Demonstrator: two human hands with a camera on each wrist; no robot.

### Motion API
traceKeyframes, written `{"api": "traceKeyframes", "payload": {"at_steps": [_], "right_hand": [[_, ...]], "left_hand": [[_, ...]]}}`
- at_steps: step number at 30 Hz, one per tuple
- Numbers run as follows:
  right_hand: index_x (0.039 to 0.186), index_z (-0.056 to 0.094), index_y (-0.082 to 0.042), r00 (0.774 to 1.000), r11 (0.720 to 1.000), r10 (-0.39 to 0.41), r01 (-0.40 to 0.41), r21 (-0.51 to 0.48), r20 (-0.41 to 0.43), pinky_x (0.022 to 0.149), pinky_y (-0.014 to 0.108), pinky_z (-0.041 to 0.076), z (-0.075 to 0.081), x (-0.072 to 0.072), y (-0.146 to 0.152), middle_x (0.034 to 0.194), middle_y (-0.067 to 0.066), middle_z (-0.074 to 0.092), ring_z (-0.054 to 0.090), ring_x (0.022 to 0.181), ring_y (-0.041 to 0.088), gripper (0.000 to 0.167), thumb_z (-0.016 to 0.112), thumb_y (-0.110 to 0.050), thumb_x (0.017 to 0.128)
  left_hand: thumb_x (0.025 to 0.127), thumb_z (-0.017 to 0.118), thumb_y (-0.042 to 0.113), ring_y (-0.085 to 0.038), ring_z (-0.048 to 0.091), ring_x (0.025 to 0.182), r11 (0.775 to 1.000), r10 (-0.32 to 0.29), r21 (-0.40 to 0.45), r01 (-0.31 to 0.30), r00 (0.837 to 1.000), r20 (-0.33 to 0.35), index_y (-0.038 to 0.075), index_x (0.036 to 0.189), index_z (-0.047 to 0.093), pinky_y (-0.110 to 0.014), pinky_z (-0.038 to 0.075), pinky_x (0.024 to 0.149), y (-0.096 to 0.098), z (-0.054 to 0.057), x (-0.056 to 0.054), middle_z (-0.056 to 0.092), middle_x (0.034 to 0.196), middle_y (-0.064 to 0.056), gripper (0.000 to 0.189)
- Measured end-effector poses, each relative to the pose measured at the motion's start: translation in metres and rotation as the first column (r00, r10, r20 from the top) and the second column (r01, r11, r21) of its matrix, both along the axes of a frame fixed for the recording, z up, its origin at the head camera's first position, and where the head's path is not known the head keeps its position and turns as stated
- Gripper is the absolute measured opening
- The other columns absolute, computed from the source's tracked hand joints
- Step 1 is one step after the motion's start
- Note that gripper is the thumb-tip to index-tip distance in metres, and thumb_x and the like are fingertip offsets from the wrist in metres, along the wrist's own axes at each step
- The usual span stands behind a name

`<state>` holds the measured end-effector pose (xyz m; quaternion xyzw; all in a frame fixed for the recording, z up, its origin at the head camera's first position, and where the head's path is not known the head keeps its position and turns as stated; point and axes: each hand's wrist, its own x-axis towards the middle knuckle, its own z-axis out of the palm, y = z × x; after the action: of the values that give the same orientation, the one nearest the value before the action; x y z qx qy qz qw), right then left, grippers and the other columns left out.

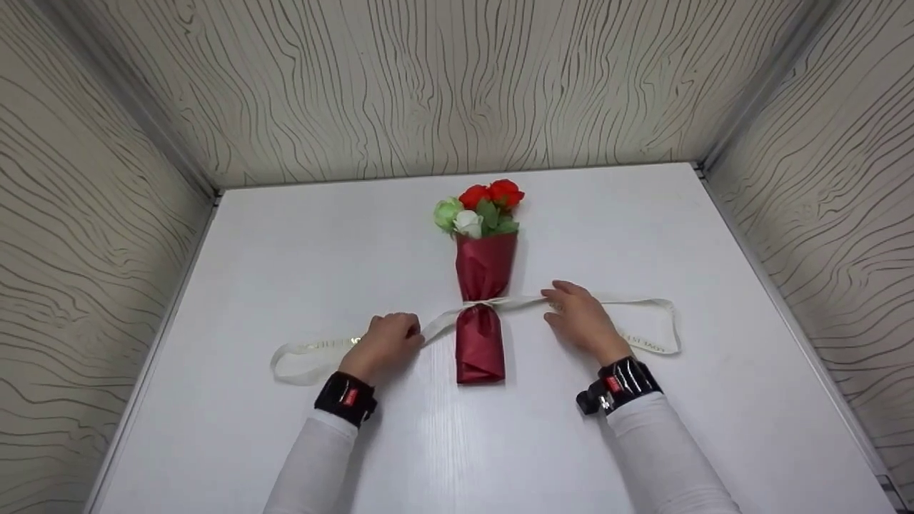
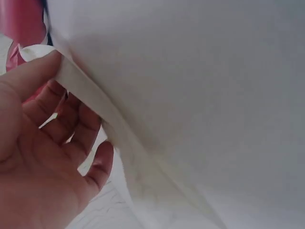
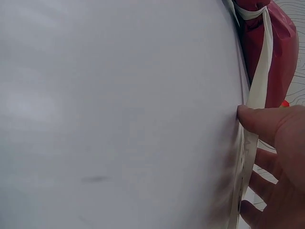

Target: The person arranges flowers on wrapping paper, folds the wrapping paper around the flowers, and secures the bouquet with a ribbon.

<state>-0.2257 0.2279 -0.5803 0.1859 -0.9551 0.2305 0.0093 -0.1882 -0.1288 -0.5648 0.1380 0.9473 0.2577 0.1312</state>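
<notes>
A small bouquet [image 1: 485,268] in shiny dark red wrapping lies on the white table, its flowers toward the back wall. Round its narrow waist a cream ribbon [image 1: 515,303] with gold lettering is tied, one tail running out to each side. Left of the bouquet, my left hand [image 1: 386,344] pinches the left tail between thumb and fingers, as the left wrist view also shows. My right hand [image 1: 582,320] is on the other side, at the right tail. Its thumb [image 3: 259,119] crosses the ribbon, while the other fingers spread loosely along it.
Red, white and pale green flowers [image 1: 448,212] with leaves top the bouquet. Loose ribbon loops lie on the table [image 1: 428,457] beyond both hands. Wood-grain patterned panels [image 1: 428,86] enclose the back and sides. Black straps [image 1: 346,400] circle both wrists.
</notes>
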Motion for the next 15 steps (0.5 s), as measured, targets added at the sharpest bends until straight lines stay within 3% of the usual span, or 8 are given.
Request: {"api": "traceKeyframes", "payload": {"at_steps": [4,6,11,13,15], "right_hand": [[0.119,0.056,-0.008,1.0,1.0,-0.003,0.003,0.013,0.002,0.097,0.042,0.028,-0.001,0.0,0.0,0.13,0.015,0.043,0.037,0.12,0.031,0.04,0.063,-0.02,0.081],[0.119,0.056,-0.008,1.0,1.0,-0.007,0.007,0.013,0.002,0.097,0.042,0.028,-0.001,0.0,0.0,0.13,0.015,0.043,0.037,0.12,0.031,0.04,0.063,-0.02,0.081],[0.119,0.056,-0.008,1.0,1.0,-0.005,0.005,0.005,-0.003,0.098,0.042,0.028,-0.002,0.0,0.0,0.13,0.015,0.043,0.037,0.119,0.032,0.041,0.064,-0.02,0.081],[0.119,0.056,-0.007,1.0,1.0,-0.002,0.002,0.004,-0.005,0.097,0.042,0.028,-0.001,0.0,0.0,0.13,0.015,0.043,0.037,0.119,0.031,0.04,0.063,-0.02,0.081],[0.119,0.056,-0.008,1.0,1.0,-0.002,0.002,0.002,-0.008,0.097,0.041,0.028,-0.001,0.0,0.001,0.13,0.015,0.043,0.037,0.12,0.031,0.04,0.063,-0.02,0.081]], "left_hand": [[0.089,0.052,0.023,-0.013,0.046,0.061,0.987,0.039,0.151,-0.046,0.998,0.046,0.014,0.082,0.052,-0.03,0.039,0.058,-0.008,0.006,-0.005,0.05,0.066,0.002,0.011],[0.09,0.052,0.023,-0.013,0.046,0.06,0.976,0.073,0.204,-0.082,0.996,0.053,0.012,0.086,0.052,-0.028,0.039,0.054,-0.011,0.009,-0.009,0.05,0.067,0.0,0.012],[0.087,0.054,0.036,-0.013,0.045,0.058,0.967,0.176,0.171,-0.186,0.982,0.074,0.009,0.081,0.06,-0.028,0.037,0.052,-0.017,0.017,-0.015,0.051,0.065,0.001,0.028],[0.086,0.053,0.039,-0.013,0.044,0.055,0.964,0.183,0.178,-0.198,0.978,0.096,0.007,0.075,0.062,-0.028,0.036,0.051,-0.019,0.02,-0.017,0.049,0.061,0.002,0.036],[0.086,0.053,0.041,-0.013,0.04,0.052,0.946,0.157,0.263,-0.188,0.978,0.135,0.003,0.07,0.062,-0.027,0.034,0.048,-0.021,0.023,-0.018,0.046,0.057,0.002,0.042]]}}
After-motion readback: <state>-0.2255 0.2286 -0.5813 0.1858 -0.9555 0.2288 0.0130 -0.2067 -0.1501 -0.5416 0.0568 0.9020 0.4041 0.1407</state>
